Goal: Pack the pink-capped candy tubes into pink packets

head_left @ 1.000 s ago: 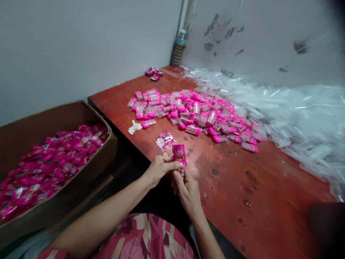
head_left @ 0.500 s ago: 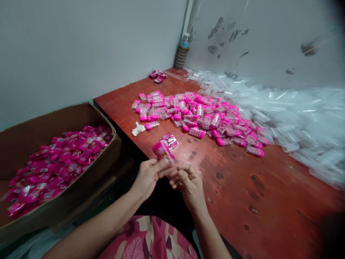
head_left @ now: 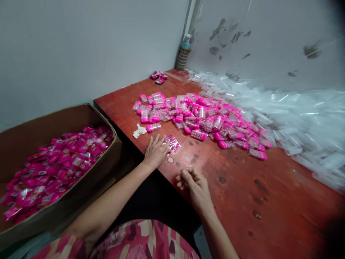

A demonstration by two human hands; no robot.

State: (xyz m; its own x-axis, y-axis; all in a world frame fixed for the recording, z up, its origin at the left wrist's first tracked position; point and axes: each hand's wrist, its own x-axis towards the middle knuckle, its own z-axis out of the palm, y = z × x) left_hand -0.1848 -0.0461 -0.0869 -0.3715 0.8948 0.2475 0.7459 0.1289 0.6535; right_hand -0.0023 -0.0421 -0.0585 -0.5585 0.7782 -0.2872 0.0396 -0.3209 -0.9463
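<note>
My left hand lies flat on the red table near its front edge, fingers spread, fingertips touching a small pile of pink packets. My right hand rests on the table closer to me, fingers loosely curled, and nothing shows in it. Beyond the packets spreads a large heap of pink-capped clear candy cases.
An open cardboard box full of pink packets stands at the left below the table edge. Clear plastic sleeves pile along the right and back. A crumpled white scrap, a few pink packets and a bottle sit farther back.
The left hand carried the pink packet away from the right hand and set it down on the small pile on the table. The right hand dropped onto the table.
</note>
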